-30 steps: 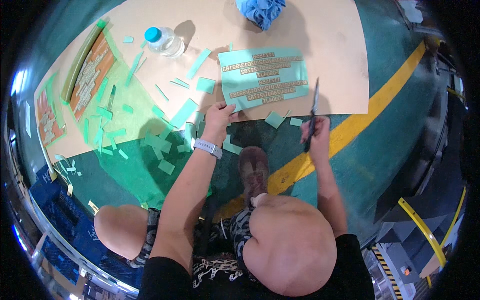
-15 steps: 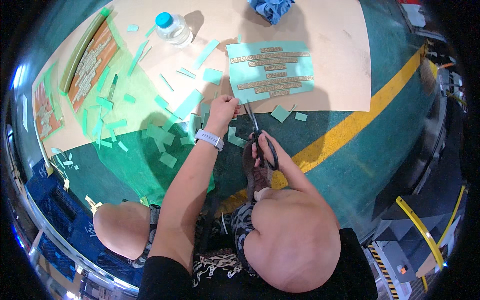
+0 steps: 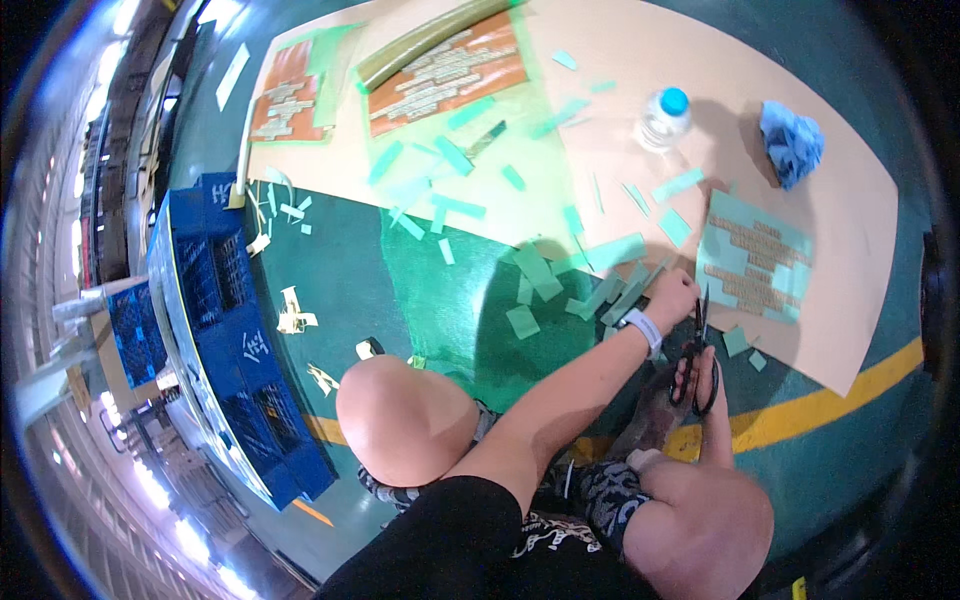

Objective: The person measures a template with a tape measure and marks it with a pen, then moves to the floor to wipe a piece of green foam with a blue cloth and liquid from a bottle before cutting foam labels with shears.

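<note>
Flat, oblong green scraps (image 3: 538,270) lie mostly left of your left grip (image 3: 674,296); I can't tell whether it pinches anything. Your right grip (image 3: 702,376) clasps slim metal scissors (image 3: 697,344), near the thin, lettered sheet (image 3: 735,246) on tan surface (image 3: 850,230). Since one second ago, the blades have come beside your left fingers, whose tips are indistinct.

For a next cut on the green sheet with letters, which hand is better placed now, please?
Probably the right hand: it holds the black scissors, blades pointing toward the lower left corner of the green sheet. The left hand holds no scissors.
</note>
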Demonstrator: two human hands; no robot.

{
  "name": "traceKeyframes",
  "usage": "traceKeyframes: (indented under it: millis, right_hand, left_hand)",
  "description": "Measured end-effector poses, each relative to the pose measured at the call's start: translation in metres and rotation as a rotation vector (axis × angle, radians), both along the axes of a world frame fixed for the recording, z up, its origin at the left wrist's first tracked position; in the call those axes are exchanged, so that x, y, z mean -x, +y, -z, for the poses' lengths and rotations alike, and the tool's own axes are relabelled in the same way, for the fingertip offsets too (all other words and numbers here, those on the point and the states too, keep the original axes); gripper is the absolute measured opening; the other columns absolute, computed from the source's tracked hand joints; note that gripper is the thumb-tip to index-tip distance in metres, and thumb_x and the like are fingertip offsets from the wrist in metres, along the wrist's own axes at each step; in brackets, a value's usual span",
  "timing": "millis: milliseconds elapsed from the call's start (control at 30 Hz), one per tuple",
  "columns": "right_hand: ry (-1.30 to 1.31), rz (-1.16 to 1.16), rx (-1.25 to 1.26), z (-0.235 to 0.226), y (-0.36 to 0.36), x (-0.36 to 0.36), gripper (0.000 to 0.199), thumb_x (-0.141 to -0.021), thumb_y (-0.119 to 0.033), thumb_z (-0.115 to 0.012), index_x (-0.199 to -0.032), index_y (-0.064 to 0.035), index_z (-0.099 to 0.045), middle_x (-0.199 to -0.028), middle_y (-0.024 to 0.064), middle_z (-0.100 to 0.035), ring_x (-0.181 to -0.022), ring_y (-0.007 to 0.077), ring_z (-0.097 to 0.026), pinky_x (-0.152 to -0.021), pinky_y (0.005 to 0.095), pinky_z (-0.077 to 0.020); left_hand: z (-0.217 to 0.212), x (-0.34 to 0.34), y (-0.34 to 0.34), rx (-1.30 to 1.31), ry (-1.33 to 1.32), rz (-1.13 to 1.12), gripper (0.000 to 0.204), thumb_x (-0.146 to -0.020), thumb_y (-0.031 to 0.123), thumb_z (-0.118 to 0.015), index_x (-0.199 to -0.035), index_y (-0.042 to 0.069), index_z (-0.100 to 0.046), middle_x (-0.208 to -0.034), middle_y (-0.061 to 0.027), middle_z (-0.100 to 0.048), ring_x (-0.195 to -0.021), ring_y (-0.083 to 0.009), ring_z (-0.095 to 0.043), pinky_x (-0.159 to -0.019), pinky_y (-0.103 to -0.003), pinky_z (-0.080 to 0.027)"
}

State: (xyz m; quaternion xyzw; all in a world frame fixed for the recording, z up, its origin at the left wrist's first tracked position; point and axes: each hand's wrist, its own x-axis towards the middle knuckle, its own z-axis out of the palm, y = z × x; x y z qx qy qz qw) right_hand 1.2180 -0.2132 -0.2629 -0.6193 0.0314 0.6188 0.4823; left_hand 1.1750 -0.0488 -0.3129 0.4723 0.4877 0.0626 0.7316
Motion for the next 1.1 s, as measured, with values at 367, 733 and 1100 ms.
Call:
traceKeyframes:
  millis: [367,733,1100]
  right_hand:
    - [-0.041,0.036,0.099,-0.006,0.012,0.009,0.057,-0.09,-0.06,-0.034,-0.079,-0.0048,-0.044,-0.065,0.0065,-0.05,-0.049,0.0177,-0.05,-0.039,0.0312,-0.0443]
    - [-0.016,0.102,0.093,-0.006,0.014,0.017,0.051,-0.089,-0.059,-0.04,-0.081,-0.0087,-0.038,-0.07,0.0075,-0.049,-0.054,0.0177,-0.049,-0.04,0.0309,-0.0413]
    - [0.104,0.099,0.088,-0.012,0.031,0.014,0.03,-0.093,-0.041,-0.044,-0.091,-0.011,-0.048,-0.071,0.0021,-0.051,-0.057,0.0134,-0.048,-0.043,0.0284,-0.0417]
  left_hand:
    - [0.001,0.001,-0.001,-0.035,0.081,-0.015,0.014,-0.076,0.013,-0.06,-0.074,0.0,-0.058,-0.069,-0.0165,-0.061,-0.064,-0.0262,-0.06,-0.062,-0.037,-0.048]
    - [0.015,0.008,-0.005,-0.11,0.041,-0.011,0.012,-0.078,0.01,-0.058,-0.075,-0.002,-0.055,-0.064,-0.0122,-0.058,-0.056,-0.0187,-0.059,-0.053,-0.032,-0.049]
    - [0.018,0.021,0.016,-0.005,-0.072,0.025,0.01,-0.081,0.008,-0.056,-0.081,-0.002,-0.059,-0.07,-0.0075,-0.058,-0.064,-0.0152,-0.056,-0.06,-0.029,-0.047]
